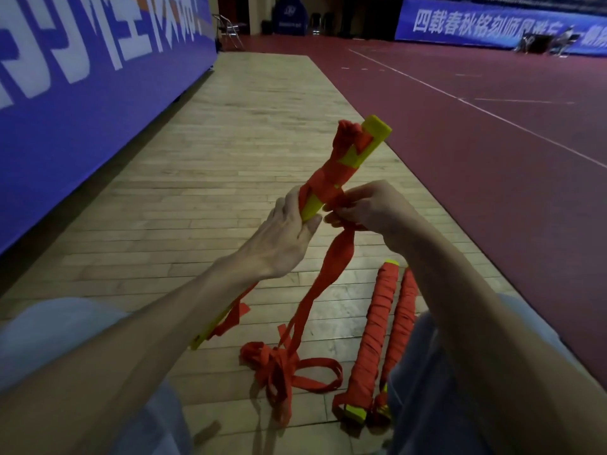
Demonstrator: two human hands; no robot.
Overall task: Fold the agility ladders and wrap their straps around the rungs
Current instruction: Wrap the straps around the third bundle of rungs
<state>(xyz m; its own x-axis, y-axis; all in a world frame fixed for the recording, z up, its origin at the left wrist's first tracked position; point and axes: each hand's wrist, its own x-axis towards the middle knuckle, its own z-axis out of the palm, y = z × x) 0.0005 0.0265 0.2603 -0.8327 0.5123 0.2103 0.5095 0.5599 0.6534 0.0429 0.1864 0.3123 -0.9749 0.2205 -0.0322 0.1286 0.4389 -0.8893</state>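
Left hand (pixel 286 229) curls round the rung bundle (pixel 330 178) at frame centre, holding it tilted with its top end toward the upper right. Right hand (pixel 368 206), just beside it, pinches the red strap (pixel 338 254) close to the bundle. We note red turns over the yellow upper half. Below the pinch the strap drops to a loose heap on the wooden floor (pixel 213 159). Two wrapped ladders (pixel 374 336) lie side by side at lower right. We log a blue banner (pixel 82 77) along the left.
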